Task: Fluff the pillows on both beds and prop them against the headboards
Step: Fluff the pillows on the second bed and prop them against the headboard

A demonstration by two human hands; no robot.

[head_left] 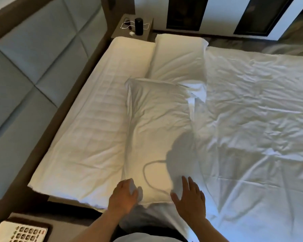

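A white pillow lies flat along the bed, its near end just in front of me. My left hand grips the pillow's near left corner with curled fingers. At the near right corner my right hand is spread flat, fingers apart and holding nothing. A second white pillow lies flat further away, end to end with the first. The padded blue-grey headboard runs along the left, separated from both pillows by a bare strip of mattress.
A rumpled white duvet covers the bed to the right. A far nightstand holds a black cylinder and white cables. A desk phone sits at the bottom left.
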